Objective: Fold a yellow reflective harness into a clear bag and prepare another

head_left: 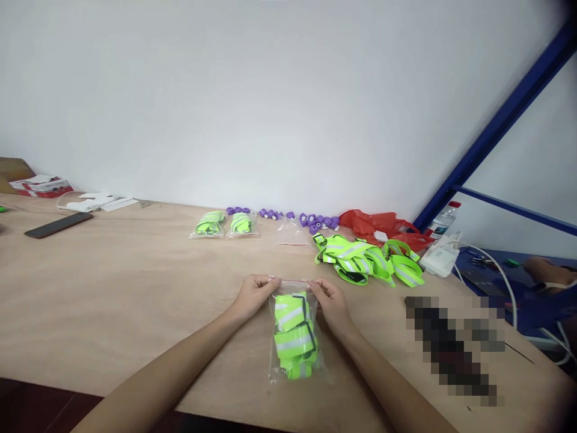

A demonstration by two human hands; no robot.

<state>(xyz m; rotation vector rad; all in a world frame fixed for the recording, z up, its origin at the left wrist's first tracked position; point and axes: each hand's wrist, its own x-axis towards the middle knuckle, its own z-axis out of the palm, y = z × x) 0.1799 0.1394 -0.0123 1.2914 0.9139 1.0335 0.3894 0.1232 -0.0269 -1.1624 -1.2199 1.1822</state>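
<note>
Bag (295, 337): lay flat on table (135, 300), folded green straps inside.
Left hand (252, 296): I pinched its top corner.
Right hand (331, 300): I pinched the other corner, keeping the seal taut.

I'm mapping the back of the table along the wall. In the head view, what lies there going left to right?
Red and white box → white papers → two small bagged green bands → purple caps → red plastic bag → water bottle.

Clear bag (295, 337) of neon straps (294, 337)
</note>
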